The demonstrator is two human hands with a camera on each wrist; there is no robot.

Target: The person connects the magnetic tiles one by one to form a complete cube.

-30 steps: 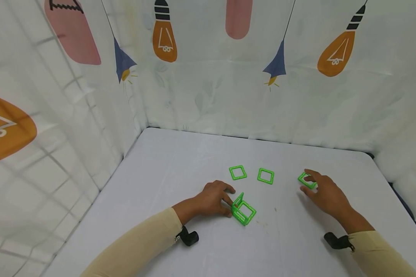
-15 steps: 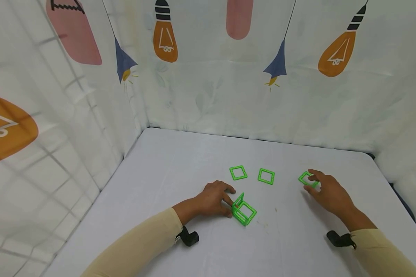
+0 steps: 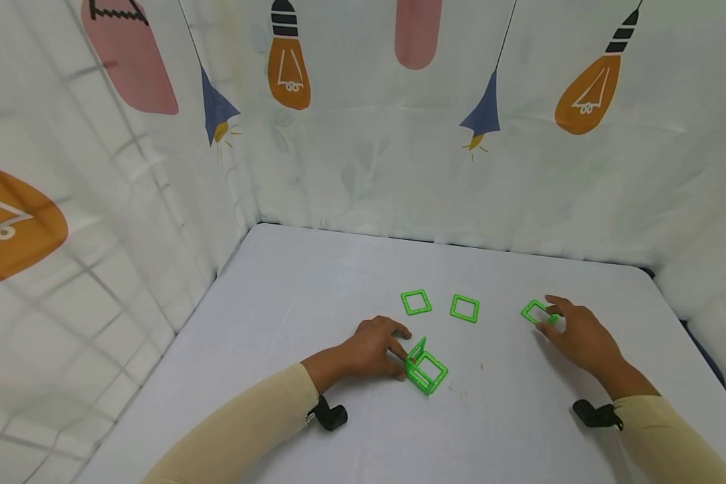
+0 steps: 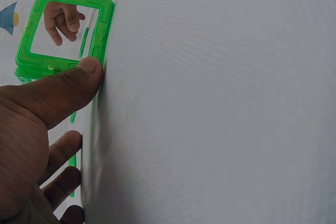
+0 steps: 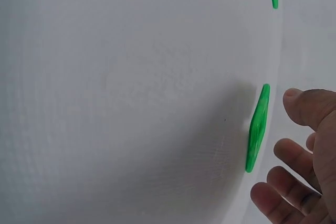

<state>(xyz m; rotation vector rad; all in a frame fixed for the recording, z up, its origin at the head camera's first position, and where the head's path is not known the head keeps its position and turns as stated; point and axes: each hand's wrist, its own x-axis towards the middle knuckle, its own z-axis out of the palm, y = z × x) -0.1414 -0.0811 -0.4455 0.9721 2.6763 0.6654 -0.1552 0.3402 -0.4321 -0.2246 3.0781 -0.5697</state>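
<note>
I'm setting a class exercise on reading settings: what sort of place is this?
Probably a small, screened-off indoor workspace: a white table, pale cloth-like hangings behind it and along its left side, printed with light bulbs, and green square frames on the table.

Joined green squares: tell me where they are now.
In the head view, the joined green squares rest on the table, just right of the left hand pinching them, lower in frame than two flat squares.

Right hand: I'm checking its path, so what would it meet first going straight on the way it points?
Probably the green square, just ahead of the right hand. The right wrist view shows a gap between them, though its depth is hard to judge.
</note>
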